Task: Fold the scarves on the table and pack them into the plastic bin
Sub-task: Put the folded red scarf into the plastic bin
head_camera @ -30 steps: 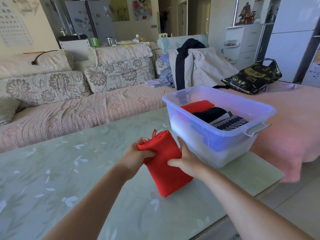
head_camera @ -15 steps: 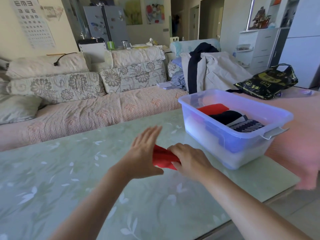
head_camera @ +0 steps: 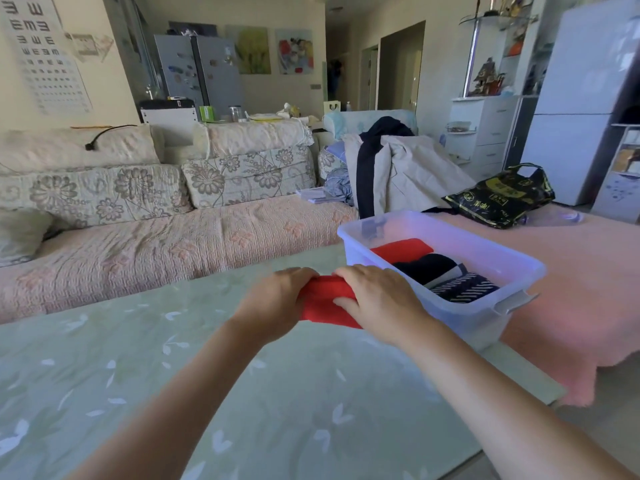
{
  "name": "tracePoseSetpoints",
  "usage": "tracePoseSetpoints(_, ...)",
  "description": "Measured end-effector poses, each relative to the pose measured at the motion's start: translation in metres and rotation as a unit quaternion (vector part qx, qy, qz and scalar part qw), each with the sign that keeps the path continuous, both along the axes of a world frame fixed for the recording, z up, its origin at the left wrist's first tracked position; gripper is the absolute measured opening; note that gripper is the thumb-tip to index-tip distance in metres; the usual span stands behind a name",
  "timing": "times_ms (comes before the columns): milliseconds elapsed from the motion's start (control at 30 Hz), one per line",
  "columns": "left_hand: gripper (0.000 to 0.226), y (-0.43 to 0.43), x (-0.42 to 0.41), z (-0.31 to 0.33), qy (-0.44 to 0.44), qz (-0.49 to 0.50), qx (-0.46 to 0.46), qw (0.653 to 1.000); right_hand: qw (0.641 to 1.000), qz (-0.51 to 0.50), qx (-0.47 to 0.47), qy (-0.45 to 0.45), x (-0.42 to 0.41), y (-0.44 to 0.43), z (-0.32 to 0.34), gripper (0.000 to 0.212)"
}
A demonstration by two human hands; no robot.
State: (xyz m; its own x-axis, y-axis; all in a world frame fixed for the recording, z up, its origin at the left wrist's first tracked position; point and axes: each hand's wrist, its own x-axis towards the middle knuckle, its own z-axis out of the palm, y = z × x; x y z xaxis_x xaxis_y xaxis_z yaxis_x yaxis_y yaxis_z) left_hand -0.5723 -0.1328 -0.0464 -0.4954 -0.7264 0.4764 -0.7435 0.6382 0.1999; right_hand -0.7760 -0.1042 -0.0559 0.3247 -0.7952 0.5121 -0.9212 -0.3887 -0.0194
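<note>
Since the folded red scarf (head_camera: 327,303) is soft, light and apt to spring open, it is best taken at both ends, the layers pinched together. It is gripped so by the left hand (head_camera: 277,299) and right hand (head_camera: 377,303), low over the tabletop (head_camera: 242,410), just beside the plastic bin (head_camera: 485,318), in which folded scarves (head_camera: 433,268) are already laid.

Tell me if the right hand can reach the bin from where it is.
Probably yes. The bin stands just beyond the right hand, lidless, with nothing between them. It grips the red scarf together with the left hand, though.
</note>
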Motion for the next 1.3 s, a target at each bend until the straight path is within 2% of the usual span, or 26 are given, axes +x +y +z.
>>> tracePoseSetpoints(100, 0.034, -0.019, -0.029, 0.034, 0.042, -0.013, -0.014, 0.999, 0.999, -0.007, -0.013, 0.034, -0.031, -0.018, 0.056, 0.041)
tracePoseSetpoints(233, 0.039, -0.051, -0.084, 0.062, 0.056, -0.020, -0.010, 0.998, 0.997, -0.029, 0.019, 0.062, -0.081, -0.049, 0.115, 0.034)
tracePoseSetpoints(467, 0.037, -0.123, -0.168, 0.069, 0.100, -0.028, 0.058, 0.993, 0.978, -0.085, 0.107, 0.160, -0.153, -0.135, 0.132, 0.004)
tracePoseSetpoints(500, 0.038, -0.133, -0.177, 0.065, 0.105, -0.029, 0.077, 0.991, 0.974, -0.096, 0.123, 0.167, -0.160, -0.147, 0.127, 0.005)
tracePoseSetpoints(600, 0.037, -0.165, -0.195, 0.046, 0.103, -0.011, 0.142, 0.984, 0.964, -0.129, 0.161, 0.166, -0.176, -0.186, 0.106, 0.026)
tracePoseSetpoints(700, 0.035, -0.192, -0.203, 0.030, 0.052, 0.002, 0.197, 0.979, 0.957, -0.142, 0.217, 0.131, -0.182, -0.218, 0.074, 0.046)
tracePoseSetpoints(800, 0.034, -0.207, -0.203, 0.017, -0.084, 0.033, 0.183, 0.979, 0.951, -0.150, 0.237, 0.128, -0.178, -0.247, 0.036, 0.044)
tracePoseSetpoints(867, 0.034, -0.215, -0.201, 0.009, -0.138, 0.067, 0.145, 0.977, 0.951, -0.140, 0.242, 0.130, -0.176, -0.264, 0.014, 0.040)
tracePoseSetpoints(933, 0.035, -0.221, -0.197, 0.001, -0.118, 0.103, 0.082, 0.984, 0.964, -0.116, 0.203, 0.128, -0.177, -0.272, 0.000, 0.035)
tracePoseSetpoints(1000, 0.034, -0.225, -0.194, -0.004, -0.040, 0.114, 0.042, 0.992, 0.978, -0.101, 0.135, 0.120, -0.176, -0.271, -0.006, 0.027)
tracePoseSetpoints(1067, 0.032, -0.224, -0.195, -0.006, -0.005, 0.096, 0.051, 0.994, 0.986, -0.111, 0.055, 0.114, -0.176, -0.270, -0.009, 0.022)
tracePoseSetpoints(1133, 0.026, -0.222, -0.200, -0.007, -0.053, 0.037, 0.093, 0.994, 0.982, -0.151, 0.011, 0.111, -0.178, -0.269, -0.006, 0.023)
tracePoseSetpoints(1233, 0.038, -0.218, -0.207, -0.007, -0.167, -0.014, 0.162, 0.972, 0.982, -0.153, 0.101, 0.054, -0.183, -0.258, 0.007, 0.033)
tracePoseSetpoints(1300, 0.049, -0.219, -0.208, -0.006, -0.190, -0.005, 0.193, 0.963, 0.978, -0.115, 0.166, 0.047, -0.189, -0.246, 0.013, 0.044)
